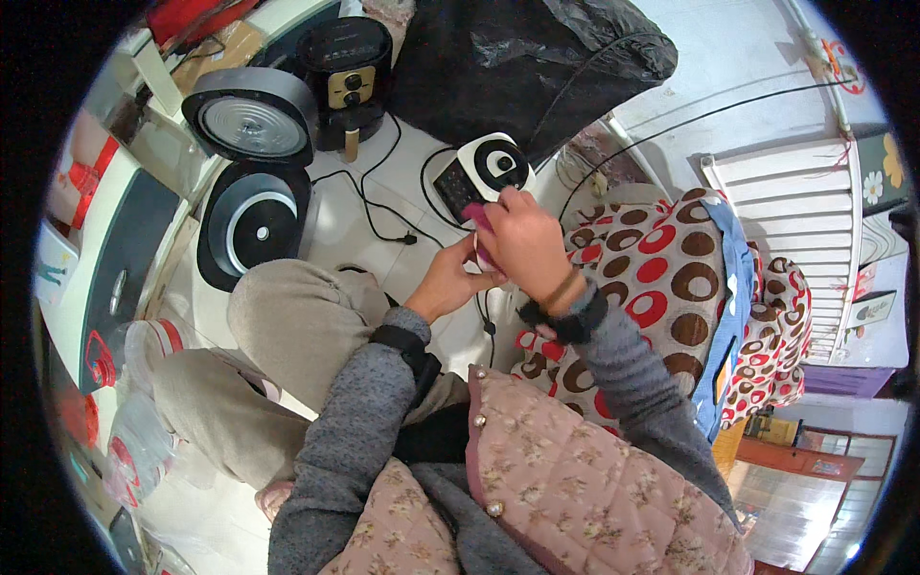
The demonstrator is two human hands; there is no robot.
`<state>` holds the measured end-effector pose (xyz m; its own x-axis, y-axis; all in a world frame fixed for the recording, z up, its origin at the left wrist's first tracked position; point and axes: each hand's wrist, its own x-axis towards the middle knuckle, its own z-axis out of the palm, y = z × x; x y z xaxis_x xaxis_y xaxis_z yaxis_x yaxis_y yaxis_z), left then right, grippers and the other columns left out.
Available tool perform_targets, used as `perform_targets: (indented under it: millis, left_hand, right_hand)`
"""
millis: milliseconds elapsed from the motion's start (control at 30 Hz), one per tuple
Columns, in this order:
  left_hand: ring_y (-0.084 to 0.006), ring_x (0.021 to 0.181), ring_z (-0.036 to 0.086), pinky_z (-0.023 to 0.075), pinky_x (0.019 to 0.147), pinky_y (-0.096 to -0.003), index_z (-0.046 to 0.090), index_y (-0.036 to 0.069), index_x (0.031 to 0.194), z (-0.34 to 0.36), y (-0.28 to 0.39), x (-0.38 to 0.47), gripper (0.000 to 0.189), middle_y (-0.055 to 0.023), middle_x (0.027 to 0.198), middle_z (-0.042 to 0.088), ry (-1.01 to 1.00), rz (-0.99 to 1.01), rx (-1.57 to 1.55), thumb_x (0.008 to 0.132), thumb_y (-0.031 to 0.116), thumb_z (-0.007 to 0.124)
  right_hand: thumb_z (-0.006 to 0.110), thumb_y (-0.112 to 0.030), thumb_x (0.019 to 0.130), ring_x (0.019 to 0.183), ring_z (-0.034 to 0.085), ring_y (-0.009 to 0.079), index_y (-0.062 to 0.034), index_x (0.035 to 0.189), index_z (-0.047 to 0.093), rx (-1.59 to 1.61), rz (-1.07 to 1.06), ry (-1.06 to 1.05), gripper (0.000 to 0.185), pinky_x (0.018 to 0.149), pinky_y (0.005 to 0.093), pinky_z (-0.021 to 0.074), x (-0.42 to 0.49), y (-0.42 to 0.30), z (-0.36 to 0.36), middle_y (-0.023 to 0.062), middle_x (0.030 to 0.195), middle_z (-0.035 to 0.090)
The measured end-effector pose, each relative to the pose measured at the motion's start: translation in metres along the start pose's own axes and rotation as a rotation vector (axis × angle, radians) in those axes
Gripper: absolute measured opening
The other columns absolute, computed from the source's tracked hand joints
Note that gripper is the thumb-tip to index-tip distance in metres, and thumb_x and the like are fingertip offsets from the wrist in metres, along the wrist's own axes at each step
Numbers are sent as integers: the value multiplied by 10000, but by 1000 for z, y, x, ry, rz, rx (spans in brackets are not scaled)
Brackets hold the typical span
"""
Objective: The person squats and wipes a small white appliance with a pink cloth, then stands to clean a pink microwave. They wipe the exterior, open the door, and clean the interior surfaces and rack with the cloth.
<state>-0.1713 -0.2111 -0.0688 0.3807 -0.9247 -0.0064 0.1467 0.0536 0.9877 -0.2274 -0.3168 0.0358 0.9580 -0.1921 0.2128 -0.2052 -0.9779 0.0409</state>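
My left hand (447, 282) grips a small white object (483, 260), which is mostly covered by my fingers. Pressed against it is a magenta cloth (477, 214), bunched in my right hand (530, 244). Just beyond both hands, a white countertop appliance (483, 154) with a black round top and a dark control panel (457, 188) rests on the tiled floor. My right hand overlaps its near edge in the picture; whether they touch, I cannot tell.
An open rice cooker (262, 205) stands left of an air fryer (345, 79). Black power cords and a plug (410, 238) lie across the floor. A black plastic sheet (489, 72) is at the back. Dotted fabric (640, 266) sits close on the right, a drawer cabinet (136, 230) at left.
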Motion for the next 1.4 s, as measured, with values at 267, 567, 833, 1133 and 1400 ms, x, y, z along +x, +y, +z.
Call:
perform_targets:
  millis: [267, 567, 833, 1133, 1400]
  left_hand:
    - [-132, 1038, 551, 432, 922, -293, 461, 15, 1265, -8, 10, 0, 536, -45, 1140, 584, -1, 68, -358, 803, 114, 714]
    - [-151, 1095, 527, 443, 940, -312, 366, 56, 1358, -11, 16, 0, 554, -63, 1232, 524, -48, -113, -555, 867, 88, 622]
    - [-176, 1129, 516, 451, 962, -355, 355, 122, 1373, -9, 12, 3, 492, -33, 1285, 488, -19, -191, -701, 917, 34, 515]
    - [-174, 1143, 503, 433, 971, -377, 370, 145, 1359, -6, 6, 6, 486, -25, 1290, 487, -35, -236, -715, 914, 78, 554]
    - [-230, 1174, 498, 415, 1002, -450, 372, 83, 1346, -4, -1, 9, 432, -71, 1306, 485, -37, -170, -668, 941, 139, 510]
  right_hand:
    - [540, -369, 892, 634, 623, 290, -43, 918, 684, 440, 386, -224, 357, 611, 391, 482, 19, 71, 1, 168, 728, 642]
    - [537, -348, 932, 480, 491, 69, 5, 880, 652, 1008, 934, 31, 375, 431, 228, 386, -59, 95, 9, -17, 626, 568]
    - [533, -352, 935, 483, 479, 65, -15, 866, 662, 1264, 1248, 339, 367, 438, 239, 381, -133, 93, 28, -22, 636, 570]
    - [542, -304, 935, 527, 491, 56, -28, 1017, 667, 1392, 1169, 387, 314, 471, 225, 400, -131, 67, 36, -23, 688, 592]
    - [623, -204, 818, 830, 555, 294, -77, 1097, 636, 527, 409, 100, 307, 692, 358, 474, -84, 43, 14, 132, 923, 509]
